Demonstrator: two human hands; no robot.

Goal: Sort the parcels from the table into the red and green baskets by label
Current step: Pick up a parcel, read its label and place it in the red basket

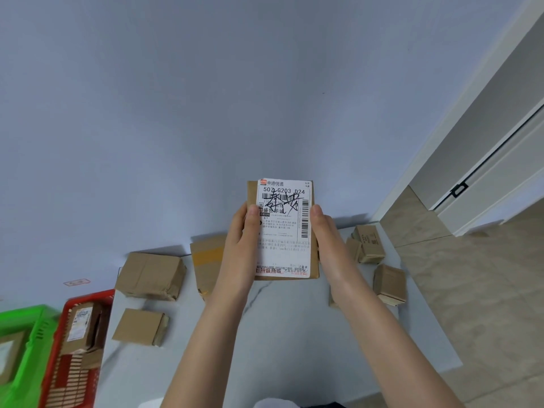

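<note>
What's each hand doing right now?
Left hand: grips the parcel by its left edge.
Right hand: grips its right edge.

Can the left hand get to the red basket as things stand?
Probably yes, but not empty: the left hand grips the labelled parcel together with the right hand. The red basket sits open-topped beside the table, with only low boxes between.

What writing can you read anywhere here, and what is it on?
On the white label of the raised parcel:
"申通快递", top, beside a red logo
"507-G203 D24"
"盛世华城"
"抖音商城", bottom
Handwritten scrawl over the barcode: illegible.
Fine print: too small.
Label on the brown parcel in the red basket: blurred.
Print on the small box at right: too small.
</note>
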